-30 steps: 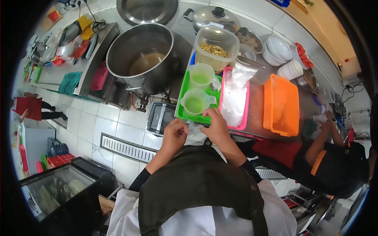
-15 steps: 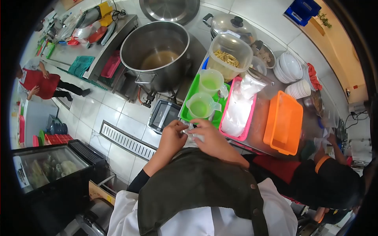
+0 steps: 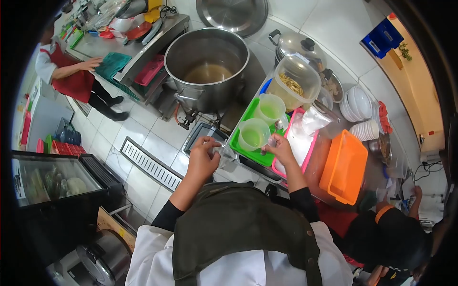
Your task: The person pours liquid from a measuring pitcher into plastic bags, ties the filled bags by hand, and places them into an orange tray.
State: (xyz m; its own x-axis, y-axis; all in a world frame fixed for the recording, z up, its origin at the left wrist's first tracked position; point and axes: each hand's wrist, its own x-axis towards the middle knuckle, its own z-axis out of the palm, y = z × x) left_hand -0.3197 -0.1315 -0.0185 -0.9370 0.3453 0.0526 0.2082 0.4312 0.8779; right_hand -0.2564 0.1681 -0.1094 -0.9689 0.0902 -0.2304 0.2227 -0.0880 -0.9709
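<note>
**Thin, clear plastic bag (image 3: pixel 224 156) pinched in left hand (image 3: pixel 203 158)**

The left fingertips are together on the bag, which sits between the two hands. The right hand (image 3: pixel 285 152) has its fingers bunched at the handle of a translucent, green-tinted plastic measuring cup (image 3: pixel 254 135) — whether clamped on it, I cannot tell. The cup stands on a bright green rectangular plastic tray (image 3: pixel 255 156), beside a pink rectangular plastic tray (image 3: pixel 313 149).

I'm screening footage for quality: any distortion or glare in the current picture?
Head view: fisheye distortion, with black corners; head view: pale reflections on the steel lid; head view: the left hand is readable, but the clear plastic by it has indistinct edges.
</note>
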